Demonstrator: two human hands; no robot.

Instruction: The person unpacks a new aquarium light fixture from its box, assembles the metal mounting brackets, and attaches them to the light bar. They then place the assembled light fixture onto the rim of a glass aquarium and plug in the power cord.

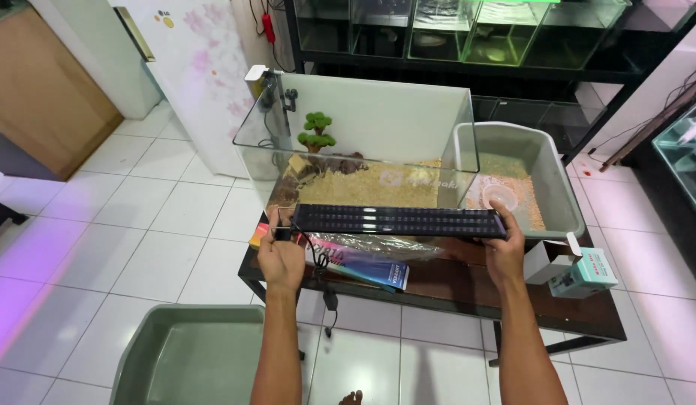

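Both hands grip a long black light bar (399, 221) level by its ends, the left hand (280, 255) at the cabled end, the right hand (505, 251) opposite. It hovers just before a glass aquarium (378, 112) on the dark tabletop (453, 281), beside a grey tub (558, 187).

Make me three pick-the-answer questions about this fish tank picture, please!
1. Where is the little green tree?
A. inside the glass tank
B. on the floor
C. in the grey tub

2. What colour is the long light bar?
A. white
B. black
C. red

3. How is the light bar held?
A. by nobody
B. by one hand
C. by both hands

Answers: 1 A, the tree stands on the gravel behind the glass. 2 B, its whole body is black. 3 C, the left hand grips one end and the right hand the other.
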